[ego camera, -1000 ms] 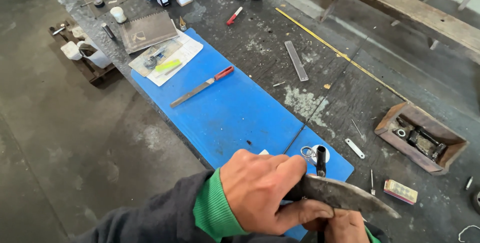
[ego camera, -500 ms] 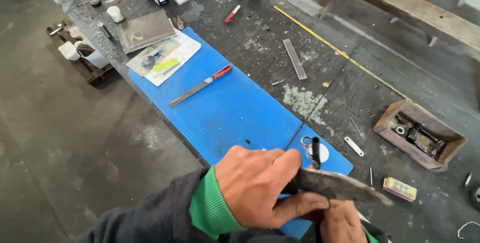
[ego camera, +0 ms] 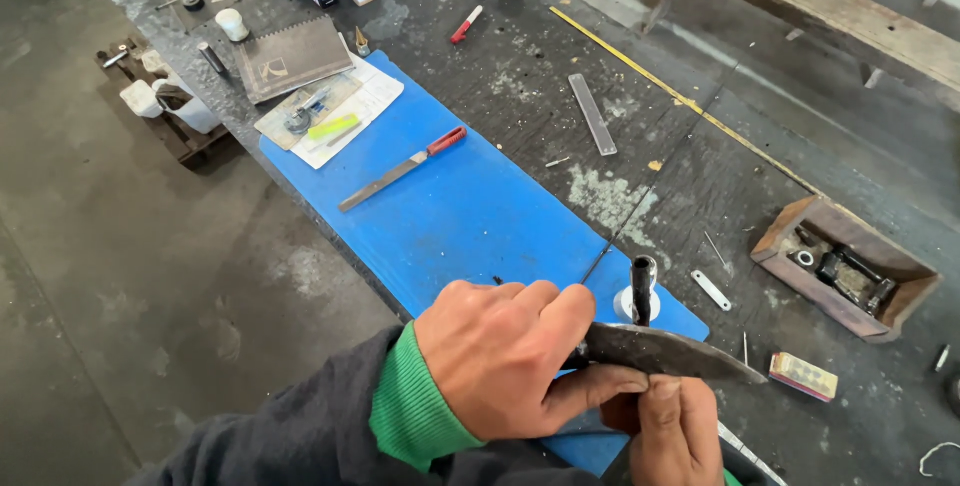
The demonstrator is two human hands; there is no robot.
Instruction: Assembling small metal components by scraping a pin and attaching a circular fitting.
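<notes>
At the lower centre of the frame, the left hand [ego camera: 505, 356] is closed around the near end of a dark metal blade [ego camera: 665, 351], thumb beneath it. Below, at the lower right, the right hand [ego camera: 675, 431] pinches the blade's underside with its fingers curled. The blade points toward the right edge, above a blue mat [ego camera: 450, 216]. Just beyond it a black upright post [ego camera: 642, 289] stands on the mat. Farther up, a red-handled file [ego camera: 400, 168] lies on the mat. A wooden box [ego camera: 845, 268] sits at the right.
</notes>
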